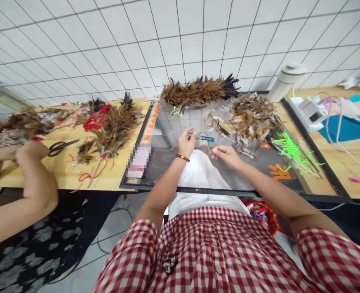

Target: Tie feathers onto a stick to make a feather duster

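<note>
My left hand (186,142), with a beaded bracelet at the wrist, hovers over the middle of a dark, glossy, black-framed panel (164,167). Its fingers are drawn together, and what they hold is too small to make out. To its right, my right hand (225,155) has thumb and fingers pinched; anything between them does not show clearly. Blue-handled thread snips (207,138) lie on the panel just beyond the gap between my hands. Beyond my right hand spreads a loose pile of brown feathers (253,116). A long bundle of brown and black feathers (199,91) rests along the panel's far edge.
Bright green strips (294,150) lie at the panel's right, near a white bottle (286,81) and a white power strip (309,112). A blurred-out phone-like object (140,160) is at left. Further left are feather bunches (112,126), black scissors (62,146) and a co-worker's arm (36,179).
</note>
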A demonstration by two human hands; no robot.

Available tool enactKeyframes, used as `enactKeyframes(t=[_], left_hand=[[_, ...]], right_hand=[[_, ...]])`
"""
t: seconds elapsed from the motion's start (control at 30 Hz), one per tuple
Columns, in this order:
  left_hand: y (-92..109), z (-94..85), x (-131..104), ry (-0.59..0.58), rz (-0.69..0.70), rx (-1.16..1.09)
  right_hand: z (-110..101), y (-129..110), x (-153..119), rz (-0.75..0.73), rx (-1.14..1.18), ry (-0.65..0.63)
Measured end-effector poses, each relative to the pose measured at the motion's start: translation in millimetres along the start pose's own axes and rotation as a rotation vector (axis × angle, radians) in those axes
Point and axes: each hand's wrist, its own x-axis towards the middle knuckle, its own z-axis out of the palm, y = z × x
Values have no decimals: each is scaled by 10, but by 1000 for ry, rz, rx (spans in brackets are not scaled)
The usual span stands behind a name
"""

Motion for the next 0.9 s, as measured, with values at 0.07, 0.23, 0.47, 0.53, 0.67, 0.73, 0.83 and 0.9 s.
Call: enactKeyframes(t=[0.07,0.23,0.47,0.53,0.67,0.73,0.83,0.9], left_hand=[[-18,-163,143,97,30,78],[35,-694,338,221,67,584],[1,-861,386,79,-106,1098],[-11,-782,404,66,-102,1099],[-12,-517,375,-17,-12,1043],[-26,-343,326,-110,38,897],[-92,-91,224,-256,163,607],[-148,34,141,-358,318,474]], right_hand=[[-30,13,49,46,107,90],[-46,5,89,42,148,197],[-90,28,89,41,133,235],[-98,17,91,41,125,249],[-98,-22,84,30,131,269],[-95,-36,78,26,142,280],[-106,-22,75,25,116,275],[-125,17,82,11,71,268]])
